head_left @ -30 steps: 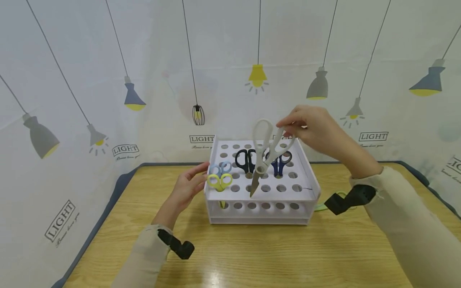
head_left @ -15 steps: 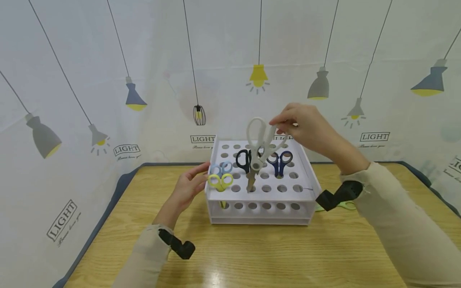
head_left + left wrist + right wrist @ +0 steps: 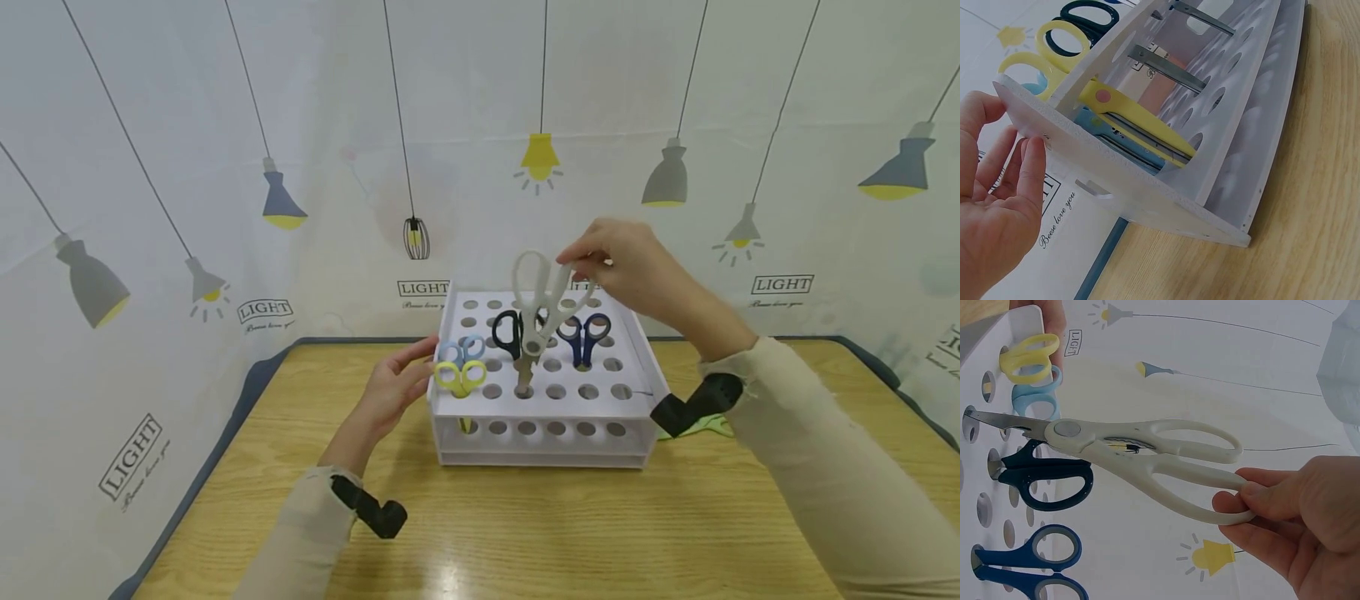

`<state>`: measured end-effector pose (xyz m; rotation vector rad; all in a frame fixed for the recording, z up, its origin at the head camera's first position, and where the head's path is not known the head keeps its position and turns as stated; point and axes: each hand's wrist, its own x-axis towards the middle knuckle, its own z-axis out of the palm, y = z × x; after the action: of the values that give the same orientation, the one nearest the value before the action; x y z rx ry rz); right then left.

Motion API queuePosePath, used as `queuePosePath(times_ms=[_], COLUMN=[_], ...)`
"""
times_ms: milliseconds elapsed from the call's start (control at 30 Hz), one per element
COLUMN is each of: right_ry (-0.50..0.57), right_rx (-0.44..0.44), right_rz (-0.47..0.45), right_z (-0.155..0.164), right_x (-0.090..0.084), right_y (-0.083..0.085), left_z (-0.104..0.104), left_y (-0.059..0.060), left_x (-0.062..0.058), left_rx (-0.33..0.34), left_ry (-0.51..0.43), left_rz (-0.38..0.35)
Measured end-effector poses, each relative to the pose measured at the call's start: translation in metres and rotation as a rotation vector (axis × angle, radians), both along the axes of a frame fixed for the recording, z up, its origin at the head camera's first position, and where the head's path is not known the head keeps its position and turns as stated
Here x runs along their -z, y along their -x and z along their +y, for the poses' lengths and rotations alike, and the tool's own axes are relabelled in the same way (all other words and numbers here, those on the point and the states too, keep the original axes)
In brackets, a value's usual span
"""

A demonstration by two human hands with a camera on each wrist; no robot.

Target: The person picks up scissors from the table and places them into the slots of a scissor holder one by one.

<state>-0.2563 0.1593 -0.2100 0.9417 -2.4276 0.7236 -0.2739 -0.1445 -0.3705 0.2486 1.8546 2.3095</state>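
Note:
My right hand (image 3: 626, 258) pinches one handle loop of white-handled kitchen scissors (image 3: 1141, 456). The scissors hang blade-down over a white rack (image 3: 607, 406) with round holes, their tip at a hole in the front row. My left hand (image 3: 390, 387) touches the rack's left side panel with its fingertips; in the left wrist view that hand (image 3: 1004, 194) lies against the panel's outer face. Yellow scissors (image 3: 461, 377) and light blue scissors (image 3: 472, 346) stand in the rack's left column. Black scissors (image 3: 1054, 481) stand behind the white pair, partly hidden, with dark blue scissors (image 3: 583, 340) to their right.
Light green scissors (image 3: 708, 425) lie on the wooden table (image 3: 525, 533) right of the rack, partly hidden by my right wrist's camera. A cloth printed with lamps (image 3: 337, 167) hangs behind the table.
My right hand has brought the white-handled kitchen scissors left and a little down, so the tip has gone from above the rack to a front-row hole. The left hand has stayed put.

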Motion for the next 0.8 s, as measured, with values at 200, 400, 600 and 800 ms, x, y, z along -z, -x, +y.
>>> queuePosePath(times_ms=[200, 400, 600, 800], right_ry=[-0.014, -0.054, -0.061, -0.06], right_rx=[-0.033, -0.045, -0.08, -0.095], right_rz=[-0.029, -0.046, -0.05, -0.086], right_z=[-0.004, -0.008, -0.012, -0.019], right_x=[0.011, 0.019, 0.028, 0.037], right_y=[0.002, 0.004, 0.005, 0.005], left_z=[0.0, 0.0, 0.0, -0.001], left_y=[-0.001, 0.0, 0.001, 0.0], left_x=[-0.001, -0.002, -0.001, 0.0], left_rx=[-0.003, -0.004, -0.011, -0.013], left_ry=[-0.001, -0.001, 0.002, 0.006], left_rz=[-0.003, -0.008, -0.008, -0.012])
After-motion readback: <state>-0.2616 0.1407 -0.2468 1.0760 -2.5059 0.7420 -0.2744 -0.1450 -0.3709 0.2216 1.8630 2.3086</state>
